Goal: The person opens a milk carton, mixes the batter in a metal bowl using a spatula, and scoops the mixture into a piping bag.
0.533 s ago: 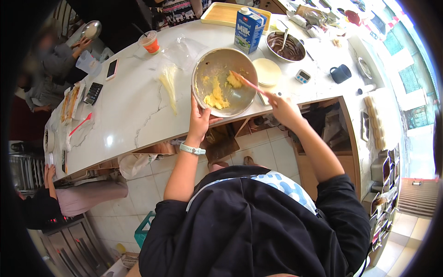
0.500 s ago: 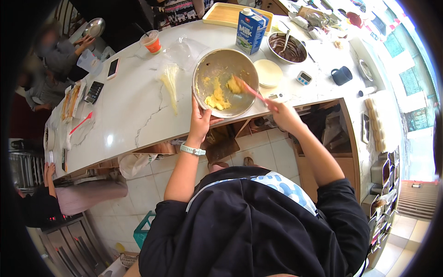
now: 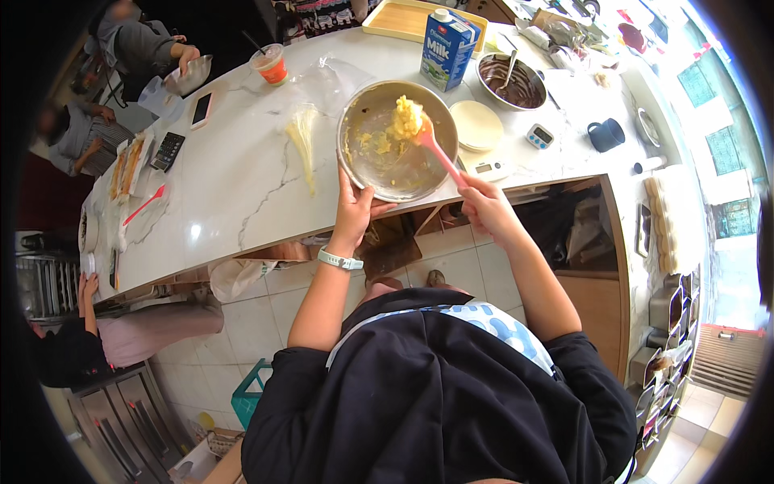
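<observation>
My left hand grips the near rim of a steel mixing bowl at the counter's front edge, with the thumb inside the wall. My right hand is closed round the handle of a pink spatula. A lump of yellow dough-like mixture sits on the spatula's blade, held above the bowl. Smears and small bits of the same mixture cling to the bowl's inside. Right of the bowl, a kitchen scale lies partly under pale round discs.
Behind the bowl stand a milk carton and a bowl of chocolate mixture with a spoon. A piping bag lies to the left, a timer and dark mug to the right. Other people work at the far left.
The spatula has gathered the yellow mixture from the bowl's bottom into a lump and lifted it. My right hand has moved slightly left and down. At far left, a person's metal bowl has come lower.
</observation>
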`<action>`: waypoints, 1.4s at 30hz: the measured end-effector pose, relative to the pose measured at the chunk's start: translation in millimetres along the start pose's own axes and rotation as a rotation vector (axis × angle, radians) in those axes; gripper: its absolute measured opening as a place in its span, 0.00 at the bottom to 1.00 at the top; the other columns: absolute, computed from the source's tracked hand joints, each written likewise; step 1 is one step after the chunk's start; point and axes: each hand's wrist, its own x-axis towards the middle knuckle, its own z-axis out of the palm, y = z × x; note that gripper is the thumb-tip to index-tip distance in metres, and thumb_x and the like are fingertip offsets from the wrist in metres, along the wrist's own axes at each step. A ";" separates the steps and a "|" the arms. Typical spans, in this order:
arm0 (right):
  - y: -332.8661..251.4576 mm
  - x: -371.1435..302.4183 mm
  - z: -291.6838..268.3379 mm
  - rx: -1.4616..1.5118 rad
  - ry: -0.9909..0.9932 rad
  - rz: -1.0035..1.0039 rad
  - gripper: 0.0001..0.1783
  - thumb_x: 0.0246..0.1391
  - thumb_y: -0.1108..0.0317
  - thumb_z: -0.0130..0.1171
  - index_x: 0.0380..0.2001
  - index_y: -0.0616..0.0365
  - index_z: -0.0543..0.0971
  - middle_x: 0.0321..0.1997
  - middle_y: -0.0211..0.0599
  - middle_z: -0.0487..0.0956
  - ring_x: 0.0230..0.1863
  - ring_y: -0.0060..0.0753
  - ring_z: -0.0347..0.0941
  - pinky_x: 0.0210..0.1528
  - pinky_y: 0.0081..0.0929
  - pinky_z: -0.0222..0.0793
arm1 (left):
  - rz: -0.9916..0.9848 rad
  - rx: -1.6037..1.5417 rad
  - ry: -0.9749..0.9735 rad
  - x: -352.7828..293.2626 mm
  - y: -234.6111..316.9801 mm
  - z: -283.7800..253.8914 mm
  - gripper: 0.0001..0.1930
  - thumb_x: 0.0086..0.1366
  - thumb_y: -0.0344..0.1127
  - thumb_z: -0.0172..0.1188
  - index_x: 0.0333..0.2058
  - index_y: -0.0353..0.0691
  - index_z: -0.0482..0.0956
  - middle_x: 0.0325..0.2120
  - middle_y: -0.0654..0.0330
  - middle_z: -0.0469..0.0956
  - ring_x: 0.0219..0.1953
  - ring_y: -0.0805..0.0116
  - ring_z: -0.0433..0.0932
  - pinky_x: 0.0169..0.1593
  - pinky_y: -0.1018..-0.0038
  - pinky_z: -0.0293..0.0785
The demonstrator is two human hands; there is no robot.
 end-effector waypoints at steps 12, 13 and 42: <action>-46.5 -31.0 8.3 -1.455 -0.164 -0.326 0.30 0.47 0.76 0.50 0.57 0.48 0.69 0.31 0.42 0.81 0.32 0.45 0.78 0.35 0.40 0.73 | 0.022 0.009 -0.014 2.8 2.3 -1.3 0.38 0.67 0.21 0.38 0.66 0.58 0.29 0.59 0.48 0.59 0.50 0.51 0.75 0.44 0.60 0.83; -49.7 -28.5 -0.7 -1.373 -0.149 -0.390 0.29 0.47 0.76 0.50 0.57 0.48 0.69 0.32 0.42 0.81 0.32 0.45 0.78 0.36 0.40 0.73 | 0.026 0.006 -0.018 3.8 0.0 -1.3 0.38 0.67 0.21 0.38 0.66 0.58 0.29 0.59 0.49 0.59 0.50 0.51 0.75 0.44 0.60 0.83; -73.7 21.3 -43.4 -1.100 -0.137 -0.305 0.19 0.54 0.72 0.53 0.50 0.46 0.78 0.38 0.42 0.81 0.35 0.40 0.78 0.42 0.34 0.71 | 0.054 0.081 -0.018 6.4 -7.3 -20.0 0.38 0.67 0.22 0.39 0.66 0.57 0.27 0.60 0.50 0.58 0.50 0.52 0.74 0.45 0.59 0.82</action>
